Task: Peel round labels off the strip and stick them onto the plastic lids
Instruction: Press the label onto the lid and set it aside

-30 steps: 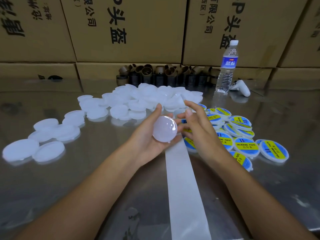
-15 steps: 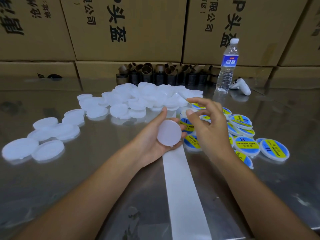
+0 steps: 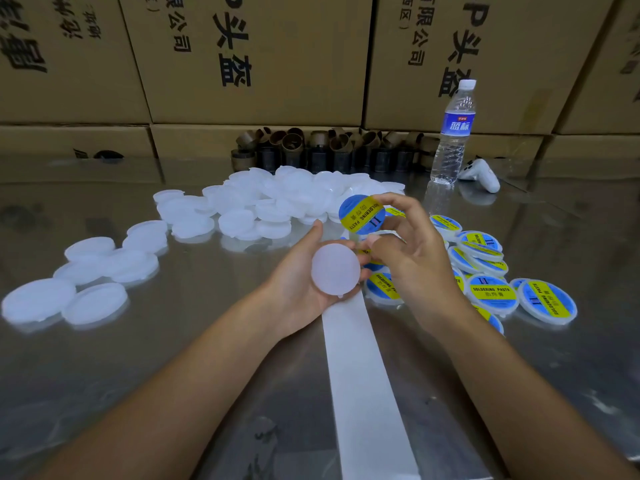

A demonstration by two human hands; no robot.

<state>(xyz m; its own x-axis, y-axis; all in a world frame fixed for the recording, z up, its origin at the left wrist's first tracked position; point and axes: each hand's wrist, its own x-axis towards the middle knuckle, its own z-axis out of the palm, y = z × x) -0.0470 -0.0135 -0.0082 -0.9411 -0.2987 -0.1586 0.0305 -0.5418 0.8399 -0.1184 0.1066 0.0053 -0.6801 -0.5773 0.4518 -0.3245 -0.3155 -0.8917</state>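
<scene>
There's the left hand cupping a plain frosted round plastic lid over the far end of the long white paper strip, while the right hand pinches a round blue-and-yellow label just beyond it, clear of the strip, with labelled lids heaped to the strip's right.

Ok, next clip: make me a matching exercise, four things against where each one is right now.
1. plain lid
2. blue-and-yellow label
3. water bottle
4. white strip

A. upright near the cardboard boxes
B. flat on the table
C. held in the left hand
D. pinched by the right hand

Pairs: 1-C, 2-D, 3-A, 4-B.
</scene>
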